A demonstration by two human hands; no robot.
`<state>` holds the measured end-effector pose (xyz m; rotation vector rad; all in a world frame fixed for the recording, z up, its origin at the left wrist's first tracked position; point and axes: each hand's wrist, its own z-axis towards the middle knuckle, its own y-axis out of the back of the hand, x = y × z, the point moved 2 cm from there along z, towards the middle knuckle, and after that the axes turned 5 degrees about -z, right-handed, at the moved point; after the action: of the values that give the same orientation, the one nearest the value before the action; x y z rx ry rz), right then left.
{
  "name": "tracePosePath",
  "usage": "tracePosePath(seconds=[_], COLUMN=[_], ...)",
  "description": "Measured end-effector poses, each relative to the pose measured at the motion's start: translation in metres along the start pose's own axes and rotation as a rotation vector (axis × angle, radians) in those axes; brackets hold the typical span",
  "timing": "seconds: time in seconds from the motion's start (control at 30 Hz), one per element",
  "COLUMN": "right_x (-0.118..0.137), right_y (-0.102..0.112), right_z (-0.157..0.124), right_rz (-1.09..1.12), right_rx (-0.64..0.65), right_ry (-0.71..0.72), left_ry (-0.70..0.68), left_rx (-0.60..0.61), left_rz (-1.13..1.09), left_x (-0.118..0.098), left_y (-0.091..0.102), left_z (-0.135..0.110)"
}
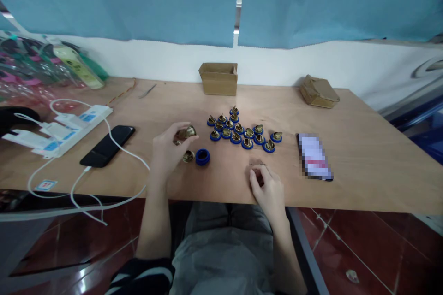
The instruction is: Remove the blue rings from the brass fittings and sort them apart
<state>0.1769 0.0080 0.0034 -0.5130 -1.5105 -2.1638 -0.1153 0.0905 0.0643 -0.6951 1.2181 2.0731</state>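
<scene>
My left hand [168,147] is raised a little over the table, its fingers and thumb closed on a round brass-coloured cap [190,131]. Just below it on the table lies another brass-coloured piece [188,156], beside a stack of blue rings [202,156]. My right hand [270,184] rests near the front edge with thumb and fingers pinched together; anything between them is hidden. Ahead of both hands, several brass pieces with upright tabs sit in blue rings, one of them a brass piece [236,138] near the middle of the group.
An open cardboard box [219,85] stands at the back, a second brown box [319,91] at the back right. A phone [314,156] lies right. On the left are a black phone [108,146], a power strip [74,129], white cables and plastic bottles [78,64].
</scene>
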Motion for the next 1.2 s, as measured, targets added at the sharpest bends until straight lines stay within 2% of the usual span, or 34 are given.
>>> tracePosePath(seconds=[0.13,0.23,0.33,0.43,0.53,0.67,0.8,0.87,0.97,1.07,1.2], right_x=[-0.001,-0.001,-0.001,0.000,0.000,-0.002,-0.003,-0.002,0.000,0.002,0.008], right_y=[-0.001,-0.001,0.000,0.000,0.001,0.000,-0.001,-0.001,0.001,0.003,0.009], right_z=[-0.001,-0.001,-0.001,-0.001,-0.001,-0.002,-0.003,-0.003,-0.002,-0.002,-0.005], right_rz=[-0.007,-0.012,-0.011,0.007,0.022,0.026,0.033,0.040,0.050,0.100,0.254], right_rx=[-0.012,-0.014,-0.006,0.001,-0.004,-0.012,-0.006,-0.005,-0.010,-0.025,-0.085], right_ry=[0.009,0.015,0.008,0.018,0.032,0.028,0.017,0.019,0.027,0.022,-0.010], left_ry=[-0.033,-0.008,0.025,0.062,0.003,-0.157,-0.142,-0.128,-0.109,-0.115,-0.224], left_rx=[0.303,0.484,0.605,0.669,0.658,0.613,0.696,0.713,0.713,0.660,0.469], left_rz=[0.397,0.533,0.585,0.641,0.709,0.692,0.676,0.680,0.681,0.607,0.120], left_x=[0.001,0.010,0.021,0.025,0.013,-0.018,-0.038,-0.042,-0.044,-0.047,-0.058], left_y=[-0.005,-0.015,-0.021,-0.023,-0.028,-0.049,-0.075,-0.082,-0.078,-0.062,-0.045], left_z=[0.034,0.043,0.044,0.043,0.043,0.046,0.049,0.050,0.047,0.035,0.002])
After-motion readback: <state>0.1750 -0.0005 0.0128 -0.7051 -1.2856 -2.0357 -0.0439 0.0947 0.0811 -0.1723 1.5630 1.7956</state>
